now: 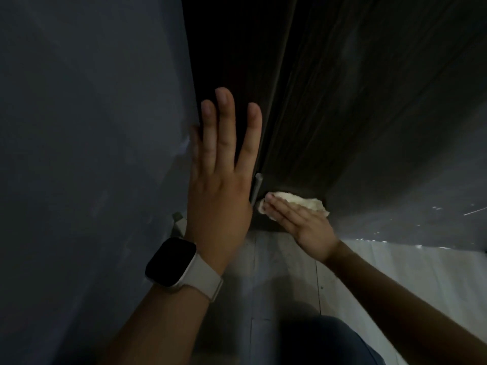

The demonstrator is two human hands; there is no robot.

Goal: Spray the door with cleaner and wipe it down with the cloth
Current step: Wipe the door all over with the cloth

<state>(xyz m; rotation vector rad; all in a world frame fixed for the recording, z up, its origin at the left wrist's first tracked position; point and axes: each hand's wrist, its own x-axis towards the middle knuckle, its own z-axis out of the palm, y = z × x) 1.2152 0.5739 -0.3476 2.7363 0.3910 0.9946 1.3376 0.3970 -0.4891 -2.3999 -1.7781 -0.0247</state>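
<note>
A: Nearest first. Left forearm comes up from below, smartwatch (pixel 171 262) on the wrist. Left hand (pixel 221 185) is spread, fingers straight and pointing up, flat on the edge where the grey wall (pixel 92 154) meets the dark frame.

B: Holding anything?

A: No, palm only. Looks like a brace, my call.

B: Right side?

A: Right arm reaches in low from the right. Right hand (pixel 297 219) is flat, fingers straight and pressed together, pushing the cloth (pixel 295 202) onto the bottom of the door (pixel 355 114), just above the floor (pixel 276 272).

B: Cloth position exactly?

A: Pale, bunched, between the fingers and the wood, near the door's lower left corner, beside a small metal pin (pixel 257 187) at the hinge edge. It sticks out past the fingertips on the far side.

B: Sprayer?

A: Not visible. Can't tell if the door is wet, too dark.

B: Step?

A: Wiping, low end of the panel. My judgement: late in the wipe-down, since the hand is at the bottom.

B: Tips for doing it well?

A: Keep the palm flat for even pressure, stroke along the grain, run right to the bottom edge and into the hinge corner. Refold the cloth if it bunches more. Keep the left hand planted for balance.
</note>
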